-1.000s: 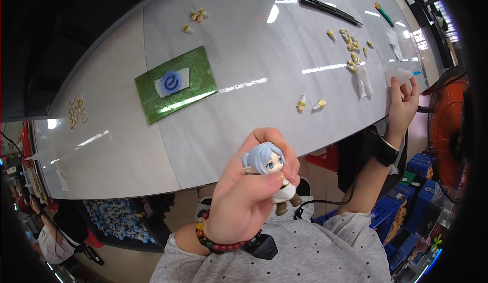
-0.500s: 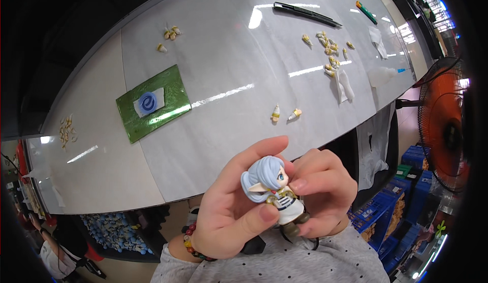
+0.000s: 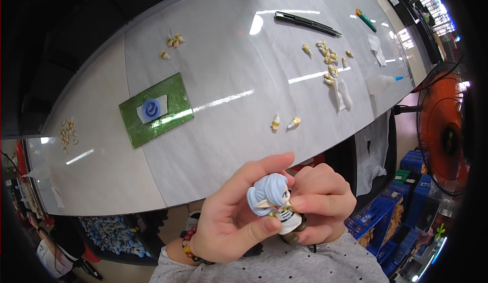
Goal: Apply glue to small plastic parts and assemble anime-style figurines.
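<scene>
A small figurine [image 3: 270,193] with pale blue hair, a pointed ear, a white skirt and dark boots is held between both hands near my chest. My left hand [image 3: 223,222] curls behind its head, with the thumb pressed on its body. My right hand [image 3: 325,201] closes on its front and its boots; whether the right fingertips pinch a small part there is hidden. Two small white-and-yellow arm pieces, one upright [image 3: 275,122] and one slanted [image 3: 294,123], lie on the table ahead of my hands.
More small arm pieces [image 3: 329,53] lie in a group at the far right, beside crumpled tissue [image 3: 343,97] and a squeeze bottle [image 3: 380,84]. Black tweezers [image 3: 307,23] lie behind. A green mat [image 3: 134,133] bears a blue disc [image 3: 151,109]. An orange fan [image 3: 447,135] stands right, above blue crates [image 3: 366,214].
Both hands have moved slightly down with the figurine. The figurine has turned a little, so its face points more to the right and less of its front shows.
</scene>
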Demonstrator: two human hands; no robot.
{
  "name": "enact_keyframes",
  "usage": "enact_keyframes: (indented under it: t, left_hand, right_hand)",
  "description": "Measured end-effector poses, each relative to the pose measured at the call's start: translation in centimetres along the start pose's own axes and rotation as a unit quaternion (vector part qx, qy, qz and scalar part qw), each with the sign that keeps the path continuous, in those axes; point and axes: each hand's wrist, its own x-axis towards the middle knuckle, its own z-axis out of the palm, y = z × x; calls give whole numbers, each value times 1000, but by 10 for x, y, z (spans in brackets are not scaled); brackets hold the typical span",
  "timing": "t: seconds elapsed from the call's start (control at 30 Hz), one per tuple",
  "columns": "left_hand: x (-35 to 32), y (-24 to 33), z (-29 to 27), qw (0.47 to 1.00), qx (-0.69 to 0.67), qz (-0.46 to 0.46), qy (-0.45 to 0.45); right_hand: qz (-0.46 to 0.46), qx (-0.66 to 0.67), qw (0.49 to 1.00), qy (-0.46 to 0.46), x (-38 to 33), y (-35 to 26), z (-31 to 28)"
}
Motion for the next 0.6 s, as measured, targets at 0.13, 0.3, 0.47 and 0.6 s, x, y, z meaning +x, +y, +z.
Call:
enact_keyframes:
  t: [0.13,0.3,0.47,0.6]
  left_hand:
    - [1,-1,-10,997,33,-6,-73]
    - [2,1,-3,997,30,-11,-76]
    - [2,-1,-6,997,18,-13,-77]
    - [1,-4,-3,997,-16,-17,-69]
  right_hand:
    - [17,13,1000,-10,4,1,-4]
    - [46,85,995,-12,5,-3,-7]
    - [93,165,982,-20,5,1,-11]
    - [67,80,994,-17,5,-4,-9]
